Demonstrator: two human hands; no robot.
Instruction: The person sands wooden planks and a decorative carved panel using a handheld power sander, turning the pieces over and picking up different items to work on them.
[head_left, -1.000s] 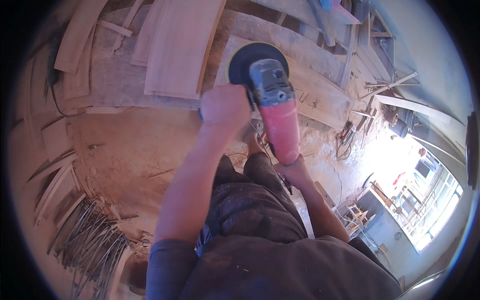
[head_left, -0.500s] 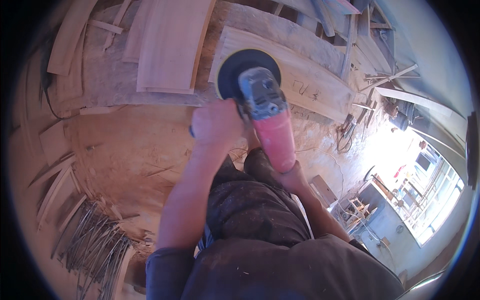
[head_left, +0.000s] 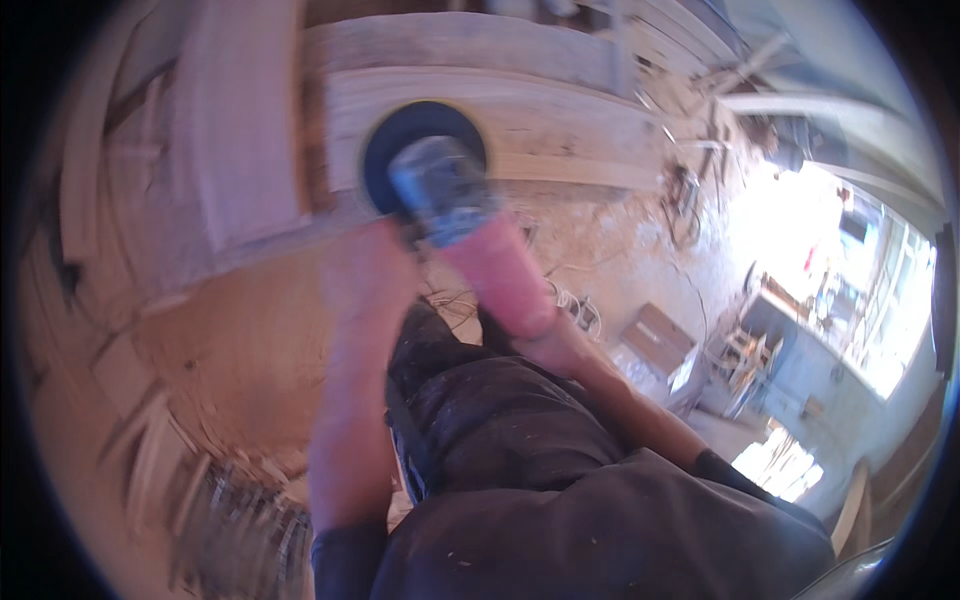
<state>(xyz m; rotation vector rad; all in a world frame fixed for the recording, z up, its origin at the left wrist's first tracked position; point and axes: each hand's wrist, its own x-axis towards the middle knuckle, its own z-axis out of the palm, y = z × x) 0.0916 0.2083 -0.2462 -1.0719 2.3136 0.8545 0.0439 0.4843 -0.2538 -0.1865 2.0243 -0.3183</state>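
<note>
I hold a disc sander (head_left: 490,268) with a pink-red body, a dusty grey gear head and a round dark disc with a yellowish rim. My left hand (head_left: 372,268), blurred by motion, is closed at the side of the gear head, where a side handle would be; the handle itself is hidden. Around the rear end of the body my right hand (head_left: 553,342) is wrapped, its fingers partly hidden beneath. Under the disc lies a pale wooden board (head_left: 570,125) on the workbench (head_left: 460,40). Whether the disc touches the board I cannot tell.
More wide boards (head_left: 235,130) lie on the bench to the left. A bundle of thin rods or strips (head_left: 240,530) sits at lower left. Cords trail over the dusty floor near a brown box (head_left: 655,338). A bright window (head_left: 880,310) is on the right.
The sander and both hands have shifted left in the picture, and the sander's body slants more. The whole view has swung, and the disc is over a spot farther along the board.
</note>
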